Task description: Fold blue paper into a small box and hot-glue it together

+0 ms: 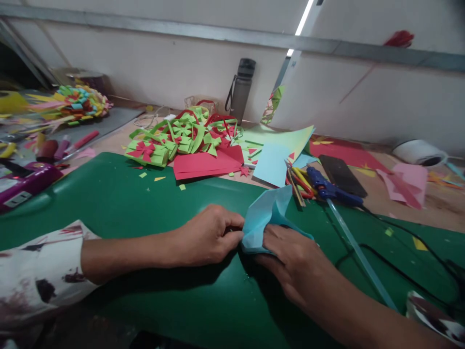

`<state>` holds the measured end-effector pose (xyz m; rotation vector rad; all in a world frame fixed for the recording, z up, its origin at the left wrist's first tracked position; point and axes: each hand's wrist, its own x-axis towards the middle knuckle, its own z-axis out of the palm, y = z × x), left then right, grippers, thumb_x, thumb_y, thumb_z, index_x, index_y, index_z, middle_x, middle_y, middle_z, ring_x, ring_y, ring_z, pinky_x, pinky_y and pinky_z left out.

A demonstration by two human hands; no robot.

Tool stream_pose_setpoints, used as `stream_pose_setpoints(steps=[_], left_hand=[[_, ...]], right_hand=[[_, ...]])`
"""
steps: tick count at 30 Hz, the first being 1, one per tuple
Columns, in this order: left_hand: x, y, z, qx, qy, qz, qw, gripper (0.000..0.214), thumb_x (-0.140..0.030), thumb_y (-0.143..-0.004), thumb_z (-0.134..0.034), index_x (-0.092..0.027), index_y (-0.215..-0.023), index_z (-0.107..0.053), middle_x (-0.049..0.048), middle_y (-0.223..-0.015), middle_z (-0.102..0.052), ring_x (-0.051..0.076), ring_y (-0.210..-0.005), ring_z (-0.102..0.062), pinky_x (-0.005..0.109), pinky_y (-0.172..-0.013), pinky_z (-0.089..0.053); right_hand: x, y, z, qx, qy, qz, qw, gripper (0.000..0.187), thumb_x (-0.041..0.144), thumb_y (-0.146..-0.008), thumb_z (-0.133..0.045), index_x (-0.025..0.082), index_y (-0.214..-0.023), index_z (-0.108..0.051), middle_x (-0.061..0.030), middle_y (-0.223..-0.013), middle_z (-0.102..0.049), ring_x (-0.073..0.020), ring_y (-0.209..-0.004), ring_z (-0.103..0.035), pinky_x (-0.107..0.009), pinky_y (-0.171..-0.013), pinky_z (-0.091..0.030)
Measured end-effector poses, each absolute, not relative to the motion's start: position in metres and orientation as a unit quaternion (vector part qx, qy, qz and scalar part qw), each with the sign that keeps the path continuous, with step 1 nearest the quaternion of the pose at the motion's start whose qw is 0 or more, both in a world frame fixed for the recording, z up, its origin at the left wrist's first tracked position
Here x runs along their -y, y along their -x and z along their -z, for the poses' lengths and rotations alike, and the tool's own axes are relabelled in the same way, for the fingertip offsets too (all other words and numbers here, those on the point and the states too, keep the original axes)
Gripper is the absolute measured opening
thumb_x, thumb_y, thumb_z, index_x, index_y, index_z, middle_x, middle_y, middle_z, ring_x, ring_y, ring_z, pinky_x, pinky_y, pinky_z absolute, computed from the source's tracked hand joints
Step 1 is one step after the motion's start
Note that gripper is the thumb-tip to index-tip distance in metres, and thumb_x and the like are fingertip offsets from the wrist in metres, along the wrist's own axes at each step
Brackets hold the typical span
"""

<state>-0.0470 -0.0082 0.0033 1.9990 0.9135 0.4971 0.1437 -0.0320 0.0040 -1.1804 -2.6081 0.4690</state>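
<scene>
A folded light-blue paper piece [267,211], shaped like a small open bag or box, stands between my hands above the green mat [145,208]. My left hand [212,235] pinches its left edge between thumb and forefinger. The fingers of my right hand [290,257] reach inside the paper, with the thumb beneath, so that hand grips its near wall. My right fingertips are hidden inside the fold. Just beyond the paper lie scissors [303,183] and a blue glue gun [332,188] with a long clear glue stick [358,252] in its back.
Green and red paper bags [189,135] are heaped at the back, beside red sheets [209,164] and a blue sheet [271,164]. A grey bottle [242,89] stands against the wall. A phone [342,174] lies right; a purple device [31,184] sits left. A black cable [407,237] crosses the mat.
</scene>
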Motion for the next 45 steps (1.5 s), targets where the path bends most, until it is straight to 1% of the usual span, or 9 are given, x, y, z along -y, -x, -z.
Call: stream_pose_setpoints(steps=[6,12,19,22,29,32,37,42,45], left_hand=[[0.009,0.047,-0.001,-0.396,-0.736,-0.207,0.509,0.023,-0.017,-0.082,-0.041,-0.013,-0.062,-0.051,-0.0050,-0.055,-0.039,0.007,-0.053,-0.033,0.018,-0.048,-0.026],[0.009,0.046,0.000,-0.391,-0.706,-0.215,0.550,0.019,-0.019,-0.082,-0.043,-0.013,-0.073,-0.058,-0.0051,-0.059,-0.039,0.007,-0.054,-0.031,0.019,-0.047,-0.024],[0.009,0.046,0.003,-0.385,-0.712,-0.245,0.534,0.027,-0.020,-0.083,-0.041,-0.016,-0.057,-0.039,-0.0063,-0.054,-0.026,0.007,-0.051,-0.025,0.019,-0.046,-0.022],[0.009,0.046,0.003,-0.389,-0.721,-0.245,0.518,0.027,-0.019,-0.084,-0.041,-0.016,-0.057,-0.039,-0.0063,-0.055,-0.026,0.007,-0.052,-0.026,0.019,-0.047,-0.023],[0.009,0.043,-0.002,-0.390,-0.725,-0.245,0.512,0.020,-0.017,-0.084,-0.041,-0.013,-0.073,-0.057,-0.0045,-0.062,-0.041,0.008,-0.059,-0.035,0.018,-0.054,-0.031],[0.009,0.041,-0.004,-0.390,-0.711,-0.249,0.530,0.016,-0.018,-0.083,-0.043,-0.013,-0.075,-0.056,-0.0030,-0.065,-0.046,0.009,-0.062,-0.040,0.018,-0.057,-0.034],[0.008,0.037,-0.006,-0.408,-0.692,-0.269,0.531,0.020,-0.028,-0.084,-0.047,-0.013,-0.072,-0.053,-0.0035,-0.064,-0.046,0.009,-0.059,-0.039,0.018,-0.053,-0.035],[0.003,0.028,-0.012,-0.411,-0.646,-0.277,0.580,0.024,-0.036,-0.081,-0.052,-0.012,-0.079,-0.057,-0.0008,-0.071,-0.054,0.011,-0.065,-0.047,0.021,-0.060,-0.040],[0.000,0.022,-0.016,-0.448,-0.621,-0.260,0.587,0.024,-0.036,-0.075,-0.058,-0.012,-0.075,-0.059,-0.0007,-0.068,-0.055,0.011,-0.061,-0.048,0.021,-0.057,-0.040]], right_hand=[[0.032,-0.150,0.002,0.895,0.403,-0.158,0.107,0.015,0.013,-0.084,-0.047,0.022,-0.081,-0.060,-0.0041,-0.085,-0.061,-0.0176,-0.073,-0.051,-0.029,-0.063,-0.036],[0.031,-0.150,0.004,0.899,0.390,-0.159,0.117,0.020,0.011,-0.083,-0.044,0.020,-0.077,-0.061,-0.0046,-0.082,-0.062,-0.0173,-0.072,-0.052,-0.029,-0.062,-0.036],[0.031,-0.147,0.003,0.893,0.398,-0.174,0.119,0.020,0.009,-0.081,-0.043,0.020,-0.082,-0.060,-0.0052,-0.082,-0.063,-0.0198,-0.074,-0.054,-0.031,-0.064,-0.038],[0.031,-0.148,0.003,0.892,0.395,-0.183,0.122,0.019,0.010,-0.082,-0.043,0.019,-0.086,-0.059,-0.0057,-0.084,-0.063,-0.0200,-0.076,-0.054,-0.031,-0.065,-0.039],[0.030,-0.145,0.002,0.886,0.414,-0.176,0.116,0.014,0.010,-0.082,-0.046,0.017,-0.085,-0.058,-0.0062,-0.085,-0.063,-0.0187,-0.078,-0.056,-0.030,-0.069,-0.041],[0.029,-0.143,0.002,0.886,0.421,-0.156,0.116,0.011,0.011,-0.082,-0.049,0.017,-0.085,-0.058,-0.0055,-0.086,-0.064,-0.0184,-0.079,-0.057,-0.030,-0.070,-0.041],[0.028,-0.140,0.001,0.886,0.432,-0.119,0.117,0.004,0.014,-0.078,-0.057,0.017,-0.080,-0.059,-0.0034,-0.078,-0.064,-0.0168,-0.069,-0.057,-0.027,-0.060,-0.038],[0.027,-0.137,-0.004,0.886,0.438,-0.108,0.107,0.020,0.018,-0.079,-0.058,0.016,-0.099,-0.060,-0.0060,-0.092,-0.068,-0.0203,-0.082,-0.062,-0.028,-0.064,-0.039],[0.027,-0.135,-0.007,0.887,0.443,-0.095,0.090,0.022,0.017,-0.076,-0.059,0.017,-0.099,-0.060,-0.0059,-0.094,-0.069,-0.0220,-0.083,-0.063,-0.028,-0.061,-0.039]])
